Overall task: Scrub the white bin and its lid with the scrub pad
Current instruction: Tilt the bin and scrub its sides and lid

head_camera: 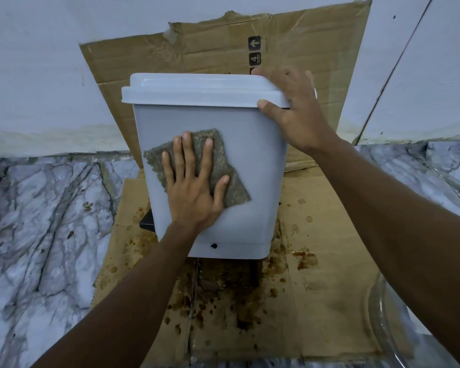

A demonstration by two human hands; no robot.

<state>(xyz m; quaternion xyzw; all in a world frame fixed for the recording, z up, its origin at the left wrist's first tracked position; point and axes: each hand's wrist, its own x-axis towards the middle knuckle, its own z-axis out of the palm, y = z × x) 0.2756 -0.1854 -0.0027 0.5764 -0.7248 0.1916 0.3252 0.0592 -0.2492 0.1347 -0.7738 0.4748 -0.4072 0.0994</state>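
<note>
The light is dim, cool and even, with a bluish cast over the wall [51,62] and the bin [250,160]. No lamp or window shows. Shadows are soft: a faint one lies under the bin on the stained cardboard [316,301]. No strong glare appears. The centre is fairly sharp; the marble floor [37,221] smears toward the left edge. Wide-angle distortion bows the wall's base line and stretches both forearms at the bottom corners.
</note>
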